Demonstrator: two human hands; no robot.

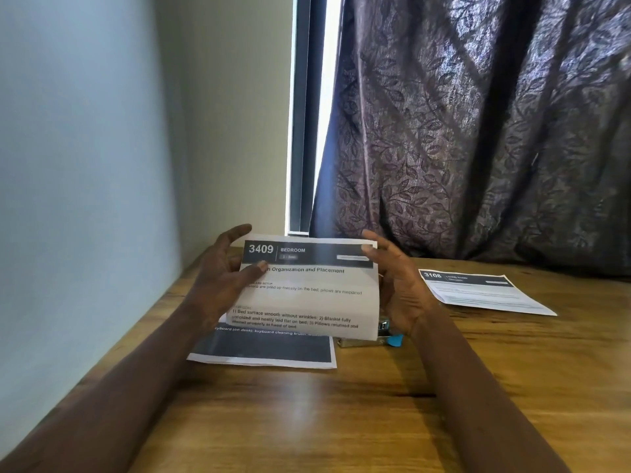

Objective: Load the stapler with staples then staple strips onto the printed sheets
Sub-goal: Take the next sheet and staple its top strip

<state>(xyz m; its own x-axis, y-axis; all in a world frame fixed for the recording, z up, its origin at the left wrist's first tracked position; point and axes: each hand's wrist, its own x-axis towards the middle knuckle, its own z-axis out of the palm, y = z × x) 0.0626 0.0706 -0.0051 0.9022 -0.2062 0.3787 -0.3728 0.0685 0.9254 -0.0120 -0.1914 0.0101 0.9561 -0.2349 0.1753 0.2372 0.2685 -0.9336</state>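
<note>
The left hand grips the raised sheet marked 3409, thumb on its face. A second sheet lies flat on the desk beneath it. The stapler rests just behind, half hidden. The right hand pinches the raised sheet's right edge. A third sheet lies further right. No strip is visible. Judgement: a sheet is being readied for stapling, and one hand must let go to take the stapler.

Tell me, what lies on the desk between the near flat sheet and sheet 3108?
A stapler, partly hidden by the right hand, in the head view.
</note>
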